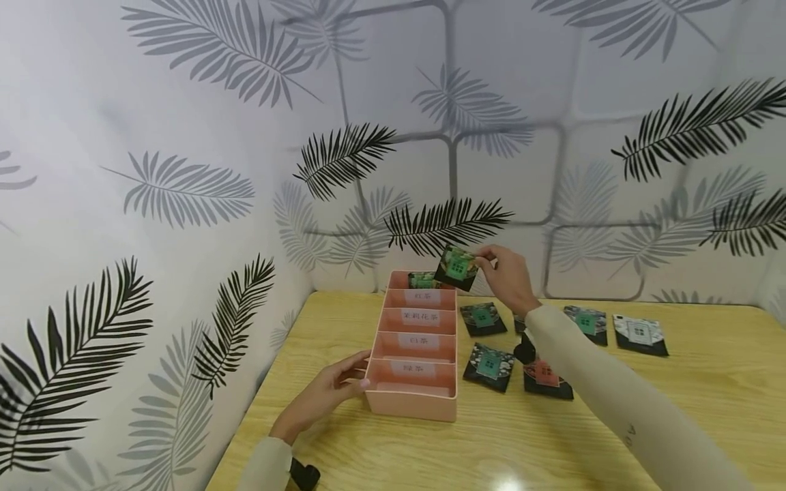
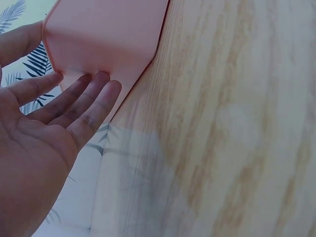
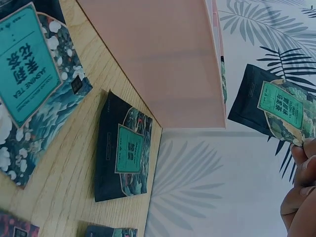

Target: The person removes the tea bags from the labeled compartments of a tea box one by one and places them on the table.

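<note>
A pink divided box (image 1: 413, 405) stands on the table, with Chinese labels on its dividers. My left hand (image 1: 328, 392) rests its fingertips against the box's near left corner, fingers nearly straight in the left wrist view (image 2: 49, 123). My right hand (image 1: 508, 274) pinches a dark tea sachet (image 1: 456, 266) with a green label by its edge; the sachet hangs above the far compartment. Another green sachet (image 1: 422, 280) lies inside that compartment. From the right wrist, the held sachet (image 3: 281, 106) is seen beside the box's upper edge.
Right of the box lie several tea sachets: one green-labelled (image 1: 483, 318), a jasmine tea sachet (image 1: 488, 367), a red-labelled one (image 1: 546, 379), another green one (image 1: 586, 324) and a white one (image 1: 640, 334). A leaf-patterned wall (image 1: 491, 184) rises behind the wooden table (image 1: 694, 409).
</note>
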Tool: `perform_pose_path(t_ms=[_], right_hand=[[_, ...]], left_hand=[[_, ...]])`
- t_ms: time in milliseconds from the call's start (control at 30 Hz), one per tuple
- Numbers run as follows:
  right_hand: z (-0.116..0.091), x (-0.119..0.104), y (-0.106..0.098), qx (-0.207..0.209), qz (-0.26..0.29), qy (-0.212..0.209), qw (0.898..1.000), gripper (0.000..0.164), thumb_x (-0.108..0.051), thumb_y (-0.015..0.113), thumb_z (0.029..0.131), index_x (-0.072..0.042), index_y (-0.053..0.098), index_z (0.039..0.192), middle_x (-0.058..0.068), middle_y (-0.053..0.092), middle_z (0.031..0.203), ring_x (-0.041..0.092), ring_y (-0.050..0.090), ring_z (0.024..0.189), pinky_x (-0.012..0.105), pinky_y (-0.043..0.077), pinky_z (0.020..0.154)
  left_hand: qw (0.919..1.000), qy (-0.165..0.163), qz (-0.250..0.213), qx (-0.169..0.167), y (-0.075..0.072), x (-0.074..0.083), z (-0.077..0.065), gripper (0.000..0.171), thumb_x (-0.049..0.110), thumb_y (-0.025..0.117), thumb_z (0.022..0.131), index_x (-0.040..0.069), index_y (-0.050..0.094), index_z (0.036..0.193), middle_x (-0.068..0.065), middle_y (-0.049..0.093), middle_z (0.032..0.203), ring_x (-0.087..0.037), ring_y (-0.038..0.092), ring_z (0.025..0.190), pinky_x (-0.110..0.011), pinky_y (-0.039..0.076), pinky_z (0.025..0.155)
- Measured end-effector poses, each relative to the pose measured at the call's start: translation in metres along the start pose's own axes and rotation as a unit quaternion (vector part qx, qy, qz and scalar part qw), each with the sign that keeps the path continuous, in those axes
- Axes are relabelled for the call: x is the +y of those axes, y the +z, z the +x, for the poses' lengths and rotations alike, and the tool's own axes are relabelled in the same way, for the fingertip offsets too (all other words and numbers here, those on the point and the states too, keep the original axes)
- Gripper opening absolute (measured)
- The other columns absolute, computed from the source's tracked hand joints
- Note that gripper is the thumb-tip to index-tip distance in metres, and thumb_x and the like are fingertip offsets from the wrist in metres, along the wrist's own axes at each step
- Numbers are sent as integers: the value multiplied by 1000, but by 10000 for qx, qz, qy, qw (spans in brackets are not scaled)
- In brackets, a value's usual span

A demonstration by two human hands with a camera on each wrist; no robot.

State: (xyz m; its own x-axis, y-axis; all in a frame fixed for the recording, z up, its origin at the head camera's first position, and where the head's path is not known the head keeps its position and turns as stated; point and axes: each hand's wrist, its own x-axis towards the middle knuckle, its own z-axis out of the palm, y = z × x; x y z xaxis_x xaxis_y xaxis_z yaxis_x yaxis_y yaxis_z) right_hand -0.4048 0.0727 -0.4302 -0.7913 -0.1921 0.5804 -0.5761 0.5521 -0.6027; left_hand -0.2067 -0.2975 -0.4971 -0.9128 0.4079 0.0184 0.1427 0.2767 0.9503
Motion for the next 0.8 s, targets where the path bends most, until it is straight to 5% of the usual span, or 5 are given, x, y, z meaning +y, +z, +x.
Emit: perform_pose_path(t_ms=[800], right_hand=[[-36,25,-46,-331,-242,77,9991,21,-17,61,106,-3,70,119,11,70,103,20,54,65,38,42,59]], left_hand=[[10000,11,-49,-18,-1,-2,1,61,24,59,107,13,34,162,-12,52,149,-33,51,133,-32,51,101]])
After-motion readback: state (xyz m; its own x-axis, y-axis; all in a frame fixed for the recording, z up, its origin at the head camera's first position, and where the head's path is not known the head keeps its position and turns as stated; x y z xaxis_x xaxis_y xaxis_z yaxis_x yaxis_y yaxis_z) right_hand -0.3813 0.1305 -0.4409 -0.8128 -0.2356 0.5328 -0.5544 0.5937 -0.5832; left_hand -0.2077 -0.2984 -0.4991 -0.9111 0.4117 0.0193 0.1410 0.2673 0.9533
